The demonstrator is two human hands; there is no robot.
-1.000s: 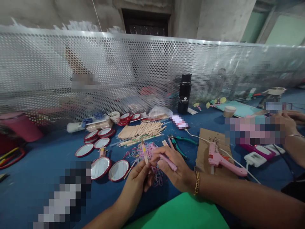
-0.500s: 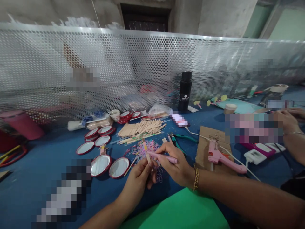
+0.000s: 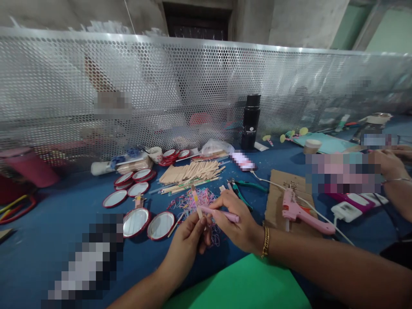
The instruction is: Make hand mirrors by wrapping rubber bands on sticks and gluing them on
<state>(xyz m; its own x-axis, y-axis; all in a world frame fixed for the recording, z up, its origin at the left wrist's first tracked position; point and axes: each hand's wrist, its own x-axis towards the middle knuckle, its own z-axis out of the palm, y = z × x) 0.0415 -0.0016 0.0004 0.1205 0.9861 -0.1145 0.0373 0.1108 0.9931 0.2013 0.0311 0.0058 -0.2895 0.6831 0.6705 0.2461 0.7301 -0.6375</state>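
Here at the middle of the frame, both hands are busy at one flat, narrow wooden stick (image 3: 195, 199), upright with a slight lean, a yellow patch near its upper part and a darker tip. The left hand (image 3: 189, 235) has its lower end pinched between thumb and fingers. The right hand (image 3: 242, 228), gold chain bracelet (image 3: 265, 242) at the wrist, is closed around a slim pink pen-shaped tool (image 3: 231, 216), its point right at the stick; whether they actually touch is too fine to tell.

How far along? This stick looks part-coloured: yellow in place above, paler below, the base hidden by fingers. Just behind it, a loose heap of pink and lilac thin loops (image 3: 207, 196) spreads over the blue counter (image 3: 77, 195), and beyond lies a broad pile of plain wooden sticks (image 3: 189, 175), apparently unworked, so plenty seems left. Over to the left of centre, a small pink-and-yellow piece (image 3: 138, 200), likely further on, sits by a round red-rimmed disc with a pale face (image 3: 136, 223), one of several.

Right of centre, a pink glue gun (image 3: 293, 211) rests on brown cardboard (image 3: 272, 201), held by nobody; teal-handled pliers (image 3: 251, 187) lie nearby. Bottom centre, a bright green sheet (image 3: 244, 285). At the right edge, a co-worker's hand (image 3: 389, 164) is at separate work, details blurred out.
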